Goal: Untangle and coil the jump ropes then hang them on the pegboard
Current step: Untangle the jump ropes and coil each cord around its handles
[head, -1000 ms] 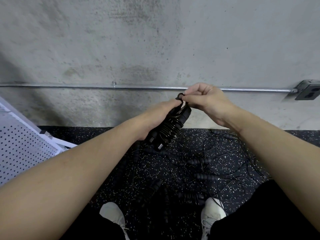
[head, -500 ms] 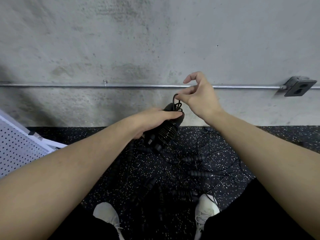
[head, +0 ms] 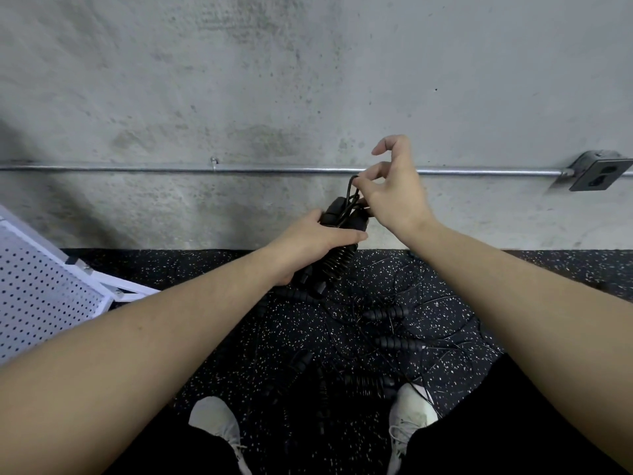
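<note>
Concrete wall (head: 308,80) behind — left hand (head: 308,241) grips coiled rope (head: 339,241), right hand (head: 394,197) pinches cord loop (head: 352,186).

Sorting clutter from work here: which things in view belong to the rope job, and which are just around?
Job: black coiled jump rope bundle, gripped by left hand; right hand pinching its cord; tangled black ropes on floor; white perforated pegboard.
Around: metal conduit pipe; grey outlet box.

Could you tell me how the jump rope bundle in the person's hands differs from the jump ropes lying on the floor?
The held bundle is wound tight around its handles; the floor ropes sprawl in loose tangled loops. The bundle is gripped by the left hand in the air, its cord end pinched by the right hand; the floor ropes lie untouched between the shoes. Both are black with ribbed handles.
</note>
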`<state>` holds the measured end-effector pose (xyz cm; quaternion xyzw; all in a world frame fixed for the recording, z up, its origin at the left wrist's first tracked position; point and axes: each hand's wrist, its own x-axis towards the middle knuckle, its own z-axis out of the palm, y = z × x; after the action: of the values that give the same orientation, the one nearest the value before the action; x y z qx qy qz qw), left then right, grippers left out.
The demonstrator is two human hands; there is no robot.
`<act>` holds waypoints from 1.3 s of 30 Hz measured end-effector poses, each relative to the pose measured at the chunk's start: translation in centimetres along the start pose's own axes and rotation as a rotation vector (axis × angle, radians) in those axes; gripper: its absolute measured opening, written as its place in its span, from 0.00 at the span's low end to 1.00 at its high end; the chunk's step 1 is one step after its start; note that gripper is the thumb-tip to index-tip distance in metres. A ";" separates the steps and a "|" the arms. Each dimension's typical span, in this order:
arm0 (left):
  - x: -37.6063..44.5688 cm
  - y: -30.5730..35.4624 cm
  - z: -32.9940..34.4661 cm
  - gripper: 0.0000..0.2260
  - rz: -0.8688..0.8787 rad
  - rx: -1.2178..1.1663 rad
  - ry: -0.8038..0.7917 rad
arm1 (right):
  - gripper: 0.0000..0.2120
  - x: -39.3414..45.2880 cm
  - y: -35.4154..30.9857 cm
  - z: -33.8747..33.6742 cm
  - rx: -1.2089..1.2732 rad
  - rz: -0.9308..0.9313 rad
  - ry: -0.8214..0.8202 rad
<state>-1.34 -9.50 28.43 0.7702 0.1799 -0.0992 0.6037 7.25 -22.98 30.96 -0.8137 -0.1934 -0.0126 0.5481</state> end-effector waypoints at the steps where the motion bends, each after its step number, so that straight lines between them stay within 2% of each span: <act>1: 0.0 -0.1 0.0 0.23 -0.008 0.002 -0.009 | 0.19 -0.1 0.1 0.1 -0.021 -0.013 0.004; 6: 0.5 -0.5 -0.8 0.26 -0.012 0.165 -0.044 | 0.21 -1.0 0.6 0.5 -0.098 -0.067 -0.041; 9: 0.3 -0.8 -1.4 0.27 -0.052 0.096 -0.113 | 0.18 -1.4 0.1 0.7 -0.101 -0.071 -0.035; 11: -0.3 -1.1 -1.5 0.23 -0.027 0.032 -0.113 | 0.16 -1.5 -0.4 0.7 -0.041 -0.042 -0.033; 14: -1.1 -2.1 -1.7 0.23 0.049 0.106 -0.023 | 0.15 -1.8 -1.1 0.7 0.025 0.028 -0.119; 17: -2.0 -3.4 -2.2 0.23 0.003 0.114 -0.017 | 0.14 -2.4 -0.9 0.7 0.055 0.074 -0.196; 21: -3.8 -4.8 -2.7 0.23 -0.048 0.100 -0.034 | 0.13 -2.8 -0.9 0.3 0.179 0.173 -0.197; 25: -5.8 -5.6 -3.0 0.15 -0.119 0.047 -0.034 | 0.14 -3.7 -0.4 1.2 0.047 0.255 -0.423; 27: -6.4 -6.4 -3.2 0.20 -0.166 0.033 -0.012 | 0.15 -4.3 -0.1 2.0 -0.060 0.248 -0.546; 30: -7.2 -7.9 -3.9 0.16 -0.203 -0.001 0.025 | 0.15 -5.0 -0.1 3.2 -0.201 0.205 -0.726; 32: -7.0 -9.0 -4.5 0.21 -0.224 0.041 0.064 | 0.16 -5.2 0.1 4.3 -0.270 0.175 -0.846; 34: -6.4 -10.3 -5.2 0.26 -0.248 0.098 0.075 | 0.16 -5.2 0.5 5.6 -0.330 0.142 -0.919; 39: -4.0 -15.8 -7.3 0.23 -0.332 0.176 0.088 | 0.15 -4.7 3.6 10.2 -0.442 0.134 -0.997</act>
<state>-11.70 0.21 17.64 0.7834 0.3214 -0.1792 0.5009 2.17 -16.43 22.59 -0.8272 -0.3704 0.3692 0.2057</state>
